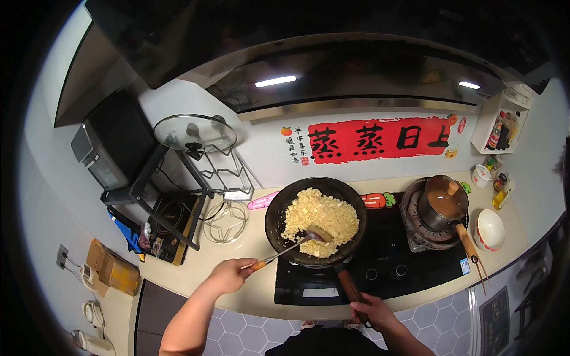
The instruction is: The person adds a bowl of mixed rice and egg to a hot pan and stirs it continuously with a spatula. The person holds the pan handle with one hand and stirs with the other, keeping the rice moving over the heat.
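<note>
A black wok stands on the left burner of a black glass hob. Pale yellow fried rice fills much of its bottom, with small light pieces mixed in. My left hand grips the wooden handle of a metal spatula, whose blurred head rests in the rice near the pan's middle. Around the wok's dark wooden handle my right hand is closed, just past the counter's front edge.
A lidded saucepan sits on the right burner, its wooden handle pointing frontward. Right of it are a white bowl and an oil bottle. A wire trivet, an induction cooker and a racked glass lid stand left. The range hood hangs above.
</note>
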Motion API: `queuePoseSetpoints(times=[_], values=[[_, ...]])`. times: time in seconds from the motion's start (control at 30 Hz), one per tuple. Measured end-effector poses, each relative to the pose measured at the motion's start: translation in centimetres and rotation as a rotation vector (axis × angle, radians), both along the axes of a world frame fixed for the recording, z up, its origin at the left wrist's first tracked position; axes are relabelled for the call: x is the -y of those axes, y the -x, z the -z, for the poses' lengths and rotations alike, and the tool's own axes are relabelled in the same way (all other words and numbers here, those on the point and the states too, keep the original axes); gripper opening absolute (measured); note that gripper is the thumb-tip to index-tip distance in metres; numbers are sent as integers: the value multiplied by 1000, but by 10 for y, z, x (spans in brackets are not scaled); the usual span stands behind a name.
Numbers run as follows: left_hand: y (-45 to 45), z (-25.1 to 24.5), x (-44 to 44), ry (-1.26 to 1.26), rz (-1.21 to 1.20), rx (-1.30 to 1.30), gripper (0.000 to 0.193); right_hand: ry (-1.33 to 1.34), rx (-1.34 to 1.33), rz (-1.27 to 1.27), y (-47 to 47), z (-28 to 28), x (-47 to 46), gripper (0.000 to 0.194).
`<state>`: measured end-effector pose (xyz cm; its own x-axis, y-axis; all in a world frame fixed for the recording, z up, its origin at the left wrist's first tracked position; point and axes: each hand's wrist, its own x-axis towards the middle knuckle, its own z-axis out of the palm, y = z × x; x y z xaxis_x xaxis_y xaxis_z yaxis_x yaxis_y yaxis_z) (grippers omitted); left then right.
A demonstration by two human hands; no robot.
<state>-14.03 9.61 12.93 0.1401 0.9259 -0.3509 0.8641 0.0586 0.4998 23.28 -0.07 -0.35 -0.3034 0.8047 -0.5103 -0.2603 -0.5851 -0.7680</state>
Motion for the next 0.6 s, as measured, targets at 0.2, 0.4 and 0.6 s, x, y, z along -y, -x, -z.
queuePoseSetpoints(times=[0.2,0.4,0.6], values=[[-28,1,-7,-227,-121,-57,34,-4,47,-28,0,-1,-1,23],[-67,48,14,-201,133,-457,47,21,33,-5,0,-3,-1,25],[13,-45,82,-332,44,-435,36,9,38,-37,-2,-5,-1,24]])
